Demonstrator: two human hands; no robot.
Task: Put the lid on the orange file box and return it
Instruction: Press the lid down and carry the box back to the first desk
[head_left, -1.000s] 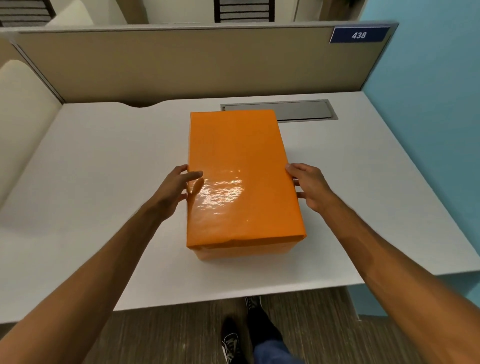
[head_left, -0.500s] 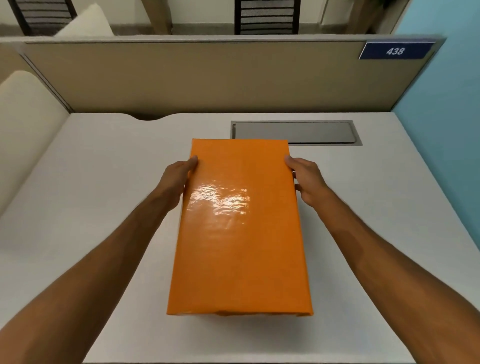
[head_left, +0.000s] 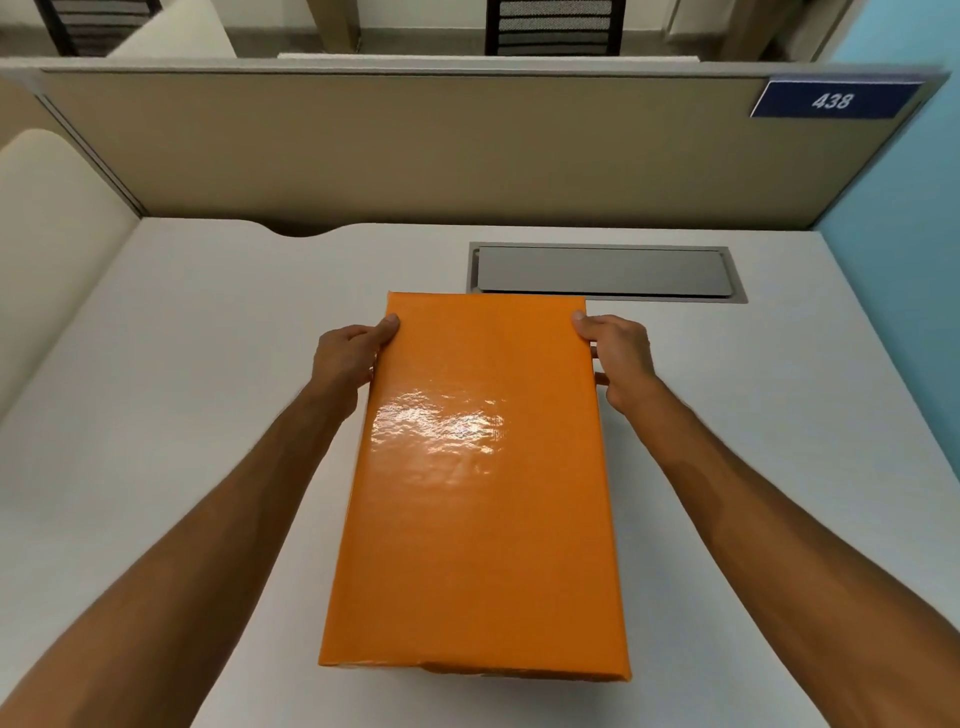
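The orange file box (head_left: 483, 493) fills the middle of the view, its glossy lid closed on top. It is raised off the white desk (head_left: 182, 364) and looms large toward the camera. My left hand (head_left: 350, 358) grips its left side near the far end, thumb on the lid edge. My right hand (head_left: 615, 358) grips the right side opposite, fingers curled under out of sight. The box body under the lid is almost entirely hidden.
A grey cable hatch (head_left: 605, 270) is set into the desk just beyond the box. A beige partition (head_left: 415, 150) with a blue "438" sign (head_left: 831, 100) closes the back. A blue wall (head_left: 904, 234) stands at the right, a cream panel (head_left: 47, 234) at the left.
Both hands slid along the box sides toward its far end and took hold. The box rose off the desk and came nearer the camera, and the view tilted upward.
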